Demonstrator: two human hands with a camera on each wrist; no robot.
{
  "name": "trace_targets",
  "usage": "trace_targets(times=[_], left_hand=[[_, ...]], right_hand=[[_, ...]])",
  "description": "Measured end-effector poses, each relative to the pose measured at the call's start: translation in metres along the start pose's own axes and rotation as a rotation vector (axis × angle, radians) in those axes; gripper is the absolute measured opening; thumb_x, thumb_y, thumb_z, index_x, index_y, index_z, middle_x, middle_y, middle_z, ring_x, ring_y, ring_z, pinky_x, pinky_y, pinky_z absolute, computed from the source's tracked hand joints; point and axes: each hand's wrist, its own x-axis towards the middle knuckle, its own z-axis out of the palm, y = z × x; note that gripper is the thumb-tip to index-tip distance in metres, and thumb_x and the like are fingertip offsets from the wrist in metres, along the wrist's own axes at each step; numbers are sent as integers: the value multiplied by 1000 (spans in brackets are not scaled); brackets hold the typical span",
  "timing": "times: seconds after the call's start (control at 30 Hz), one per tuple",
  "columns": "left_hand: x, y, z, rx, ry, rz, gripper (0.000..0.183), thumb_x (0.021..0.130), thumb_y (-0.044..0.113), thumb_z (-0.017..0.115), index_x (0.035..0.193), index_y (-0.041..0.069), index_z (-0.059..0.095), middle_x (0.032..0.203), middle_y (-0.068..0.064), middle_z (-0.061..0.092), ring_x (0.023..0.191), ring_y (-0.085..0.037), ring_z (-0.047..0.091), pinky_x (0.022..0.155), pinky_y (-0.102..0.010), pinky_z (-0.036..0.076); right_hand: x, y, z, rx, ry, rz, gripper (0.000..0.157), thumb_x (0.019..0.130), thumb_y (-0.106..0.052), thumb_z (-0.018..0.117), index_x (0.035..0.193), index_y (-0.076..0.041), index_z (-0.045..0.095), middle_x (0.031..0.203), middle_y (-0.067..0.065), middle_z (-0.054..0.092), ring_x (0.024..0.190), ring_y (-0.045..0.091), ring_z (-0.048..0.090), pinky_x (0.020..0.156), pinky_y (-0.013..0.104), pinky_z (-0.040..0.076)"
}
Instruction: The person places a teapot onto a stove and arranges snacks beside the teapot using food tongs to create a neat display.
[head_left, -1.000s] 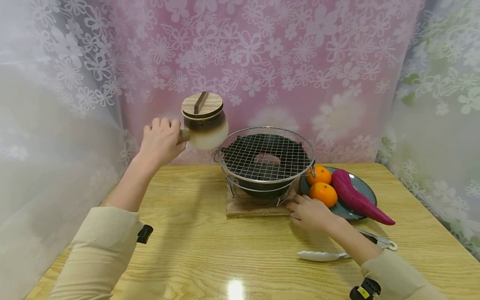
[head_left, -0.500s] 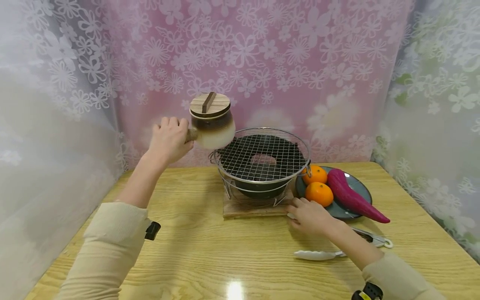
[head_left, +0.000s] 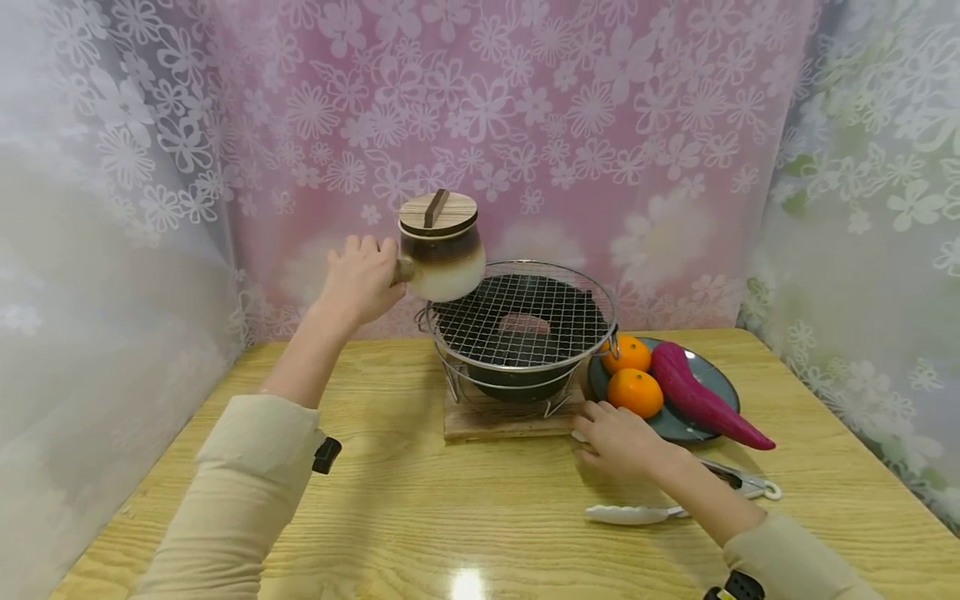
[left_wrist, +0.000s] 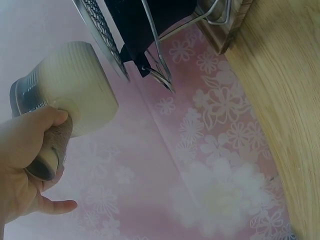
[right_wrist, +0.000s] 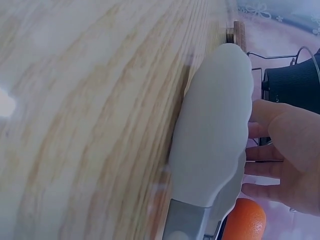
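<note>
My left hand (head_left: 362, 282) grips the stubby side handle (head_left: 403, 269) of a ceramic pot (head_left: 450, 273), brown above and cream below, with a wooden lid (head_left: 438, 213) on it. The pot hangs upright in the air over the left edge of a round wire grill rack (head_left: 555, 312). In the left wrist view, the thumb lies over the handle (left_wrist: 57, 140). My right hand (head_left: 618, 439) rests low by the right front corner of a wooden board (head_left: 506, 423), fingers loosely bent. Tongs (head_left: 630, 514) with white tips lie beside it; whether its fingers touch them, I cannot tell.
The rack sits over a black bowl-shaped grill (head_left: 517, 382) on the board. To its right, a blue-grey plate (head_left: 723, 387) bears orange fruits (head_left: 636, 393) and a purple sweet potato (head_left: 705, 396), whose tip overhangs the rim. Floral curtains (head_left: 525, 125) enclose the wooden table (head_left: 390, 517).
My left hand has carried the pot rightward, from left of the grill to over the rack's left edge. The right hand has stayed by the board's corner. The head view has shifted slightly.
</note>
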Motion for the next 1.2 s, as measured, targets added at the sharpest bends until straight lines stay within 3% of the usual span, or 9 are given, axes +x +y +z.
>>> trace_targets(times=[0.2,0.93,1.2], left_hand=[[6,8,2,9,-16,0,38,86,31,62,102,1,45,98,-19,48,98,-36,42,84,-57,35],[20,38,8,20,-37,16,46,84,36,65,110,3,46,103,-17,49,103,-34,43,85,-54,35],[21,44,12,20,-33,36,39,85,32,62,106,3,46,100,-16,49,101,-33,43,84,-54,36]], right_hand=[[-1,1,2,3,-6,-2,24,82,-25,67,97,-7,63,95,7,54,84,25,52,66,38,47],[2,3,0,-7,10,-11,20,84,-25,66,94,-8,64,90,5,54,81,24,52,65,35,46],[1,3,0,-13,33,-24,19,84,-25,65,95,-9,65,89,4,54,79,23,52,62,34,46]])
